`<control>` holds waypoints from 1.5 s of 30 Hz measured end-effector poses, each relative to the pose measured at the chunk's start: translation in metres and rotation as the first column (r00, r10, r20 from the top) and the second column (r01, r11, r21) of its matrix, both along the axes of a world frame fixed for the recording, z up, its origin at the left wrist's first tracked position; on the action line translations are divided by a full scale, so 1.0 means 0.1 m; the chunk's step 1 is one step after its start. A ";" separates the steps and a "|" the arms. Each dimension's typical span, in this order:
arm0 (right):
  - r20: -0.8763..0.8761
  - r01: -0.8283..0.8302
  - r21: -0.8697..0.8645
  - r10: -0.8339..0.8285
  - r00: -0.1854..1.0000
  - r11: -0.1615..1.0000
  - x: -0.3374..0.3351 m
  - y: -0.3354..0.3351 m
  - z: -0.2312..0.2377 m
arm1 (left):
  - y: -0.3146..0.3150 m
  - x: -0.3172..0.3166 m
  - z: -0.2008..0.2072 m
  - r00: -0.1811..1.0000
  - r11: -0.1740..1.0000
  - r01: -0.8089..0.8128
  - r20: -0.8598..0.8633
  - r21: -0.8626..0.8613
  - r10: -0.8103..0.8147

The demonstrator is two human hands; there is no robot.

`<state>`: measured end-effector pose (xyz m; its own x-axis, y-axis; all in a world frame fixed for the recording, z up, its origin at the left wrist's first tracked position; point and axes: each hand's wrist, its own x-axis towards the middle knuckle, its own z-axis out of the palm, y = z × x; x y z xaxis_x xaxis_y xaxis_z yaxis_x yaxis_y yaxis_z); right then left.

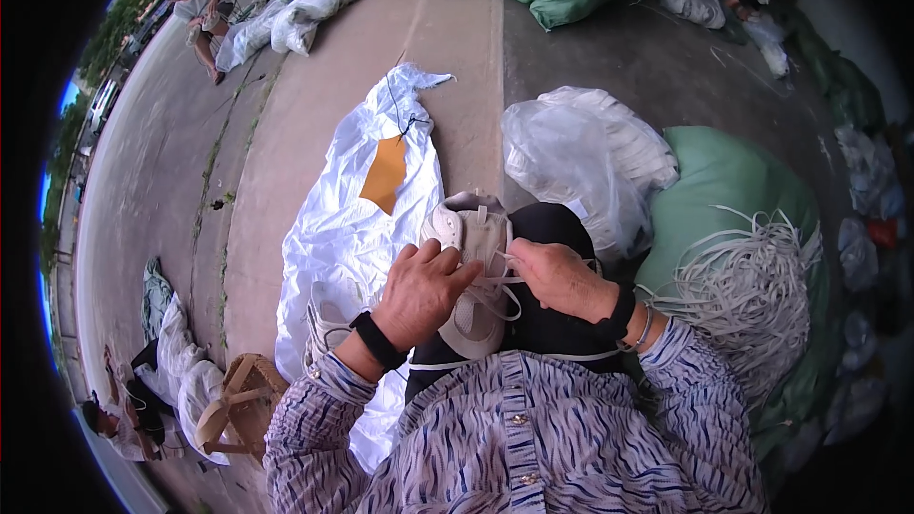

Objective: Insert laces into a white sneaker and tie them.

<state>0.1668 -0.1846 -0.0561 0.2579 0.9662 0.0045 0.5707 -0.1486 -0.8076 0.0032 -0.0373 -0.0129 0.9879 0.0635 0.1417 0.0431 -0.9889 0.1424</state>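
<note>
A beige and white sneaker [475,326] rests on my lap over dark trousers, its toe toward me. My left hand [416,291] curls over the sneaker's left side, gripping it near the lacing. At the right edge of the lacing, my right hand [564,278] pinches a pale shoelace [509,309] between thumb and forefinger. Part of that lace hangs in a loose loop over the toe. Another light shoe [327,324] shows partly beside my left wrist, on a white sheet. A heap of loose shoelaces [752,297] lies on a green sack to my right.
The crumpled white sheet [328,190] spreads on the pavement at left, with an orange-brown piece [385,175] on it. Clear plastic bags [586,148] sit ahead, beside the green sack [738,167]. A woven stool [249,400] stands lower left. People sit among sacks farther off.
</note>
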 end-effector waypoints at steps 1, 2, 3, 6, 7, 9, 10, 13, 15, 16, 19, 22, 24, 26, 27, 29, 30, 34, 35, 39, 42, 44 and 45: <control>0.002 0.010 0.000 -0.010 1.000 1.000 0.00 0.01 0.01 | 0.02 0.04 -0.01 0.999 0.999 0.020 -0.045 0.031 -0.019; -0.012 0.011 0.009 -0.011 1.000 1.000 0.00 0.02 0.03 | 0.05 0.06 -0.01 0.997 0.999 0.036 -0.076 0.019 -0.035; -0.028 0.008 0.021 -0.008 1.000 1.000 0.00 0.03 0.05 | 0.06 0.08 -0.02 0.998 0.999 0.038 -0.052 0.026 -0.037; -0.247 0.012 -0.227 -0.070 0.966 0.974 0.07 0.05 0.12 | 0.08 0.05 -0.07 0.997 0.996 0.060 0.037 0.059 -0.062; -0.259 0.015 -0.252 -0.082 0.962 0.968 0.11 0.06 0.13 | 0.07 0.03 -0.09 0.993 0.999 -0.025 0.119 0.038 0.020; -0.434 -0.022 -0.294 -0.113 0.894 0.956 0.22 0.04 0.13 | 0.06 0.00 -0.13 0.975 0.995 -0.103 0.197 0.009 0.099; -0.535 0.005 -0.215 -0.122 0.836 0.977 0.27 0.00 0.12 | 0.07 -0.02 -0.15 0.961 0.989 -0.138 0.235 -0.046 0.145; -0.528 0.097 -0.178 -0.178 0.831 0.979 0.39 -0.10 0.00 | 0.01 -0.08 -0.23 0.912 0.942 -0.242 0.277 -0.234 0.303; -0.563 0.110 -0.136 -0.168 0.809 0.985 0.46 -0.19 -0.08 | -0.04 -0.10 -0.28 0.879 0.763 -0.238 0.202 -0.601 0.433; -0.634 0.160 -0.163 -0.227 0.739 0.974 0.49 -0.23 -0.12 | -0.04 -0.11 -0.30 0.887 0.776 -0.231 0.201 -0.587 0.416; -0.704 0.247 -0.215 -0.325 0.631 0.945 0.60 -0.35 -0.19 | -0.03 -0.14 -0.38 0.912 0.847 -0.206 0.217 -0.490 0.348; -0.821 0.480 -0.220 -0.426 0.379 0.850 0.80 -0.48 -0.22 | -0.01 -0.21 -0.49 0.936 0.865 -0.202 0.169 -0.459 0.308; -0.789 0.584 -0.245 -0.509 0.344 0.774 0.94 -0.59 -0.22 | -0.02 -0.27 -0.59 0.901 0.762 -0.247 0.147 -0.598 0.408; -0.726 0.584 -0.299 -0.577 0.373 0.754 0.99 -0.63 -0.23 | -0.01 -0.32 -0.70 0.845 0.507 -0.308 0.012 -0.805 0.534; -0.580 0.596 -0.308 -0.643 0.500 0.742 0.96 -0.64 -0.23 | 0.00 -0.36 -0.74 0.837 0.521 -0.258 0.081 -0.813 0.541; -0.407 0.610 -0.315 -0.684 0.605 0.727 0.81 -0.59 -0.18 | 0.05 -0.44 -0.79 0.821 0.409 -0.420 -0.146 -0.810 0.552; -0.400 0.586 -0.189 -0.607 0.687 0.788 0.72 -0.55 -0.14 | 0.08 -0.47 -0.81 0.817 0.360 -0.456 -0.223 -0.814 0.531; -0.631 0.095 -0.263 -0.245 0.736 0.960 0.07 -0.40 0.10 | 0.11 -0.52 -0.82 0.829 0.253 -0.434 -0.274 -0.865 0.487; -0.651 -0.027 -0.282 -0.170 0.740 0.959 -0.10 -0.36 0.12 | 0.10 -0.51 -0.82 0.842 0.421 -0.411 -0.160 -0.809 0.514; -0.366 -0.089 -0.271 -0.017 0.930 0.958 -0.37 -0.26 0.06 | 0.10 -0.44 -0.75 0.795 0.240 -0.294 -0.098 -0.925 0.599; -0.124 -0.070 0.038 0.074 0.989 0.997 -0.30 -0.25 0.01 | 0.18 -0.37 -0.61 0.839 0.144 -0.127 -0.029 -0.981 0.543; -0.214 -0.031 -0.040 0.022 0.977 0.999 -0.19 -0.20 0.02 | 0.27 -0.35 -0.49 0.862 -0.231 -0.125 -0.221 -0.965 0.457; -0.242 -0.037 -0.124 0.006 0.970 0.992 -0.14 -0.15 0.03 | 0.33 -0.34 -0.43 0.835 -0.301 -0.079 -0.228 -0.950 0.500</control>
